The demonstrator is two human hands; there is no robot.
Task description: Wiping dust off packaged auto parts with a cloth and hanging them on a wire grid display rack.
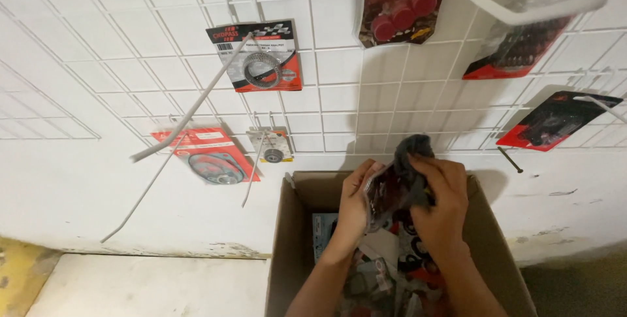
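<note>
Both hands are up over an open cardboard box (297, 238) that sits on the floor against a white wall. The left hand (356, 202) and right hand (444, 202) are both clamped on the same thing: a small clear-fronted blister packet (392, 189) with dark parts inside, held just above the box's back edge. Left grip has fingers curled round the packet's left edge, right grip is wrapped over its top and right side, so both are pressed onto it, not spread. The packet is pretty blurry, so I can't tell exactly what's in it.

Inside the box there's a jumble of more packets (392, 271), red, black and white mostly, plus something bluish on the left side.

Above it all is a white wire grid panel (130, 82) fixed to the wall, with long white hooks sticking out. Hanging on it: a red and black card with a metal ring part (261, 62), a red card with a round dark disc (212, 157), a small packet with a little round part (271, 147), a pack of red caps (401, 3) up top, and two more dark and red packets on the right (555, 121).
</note>
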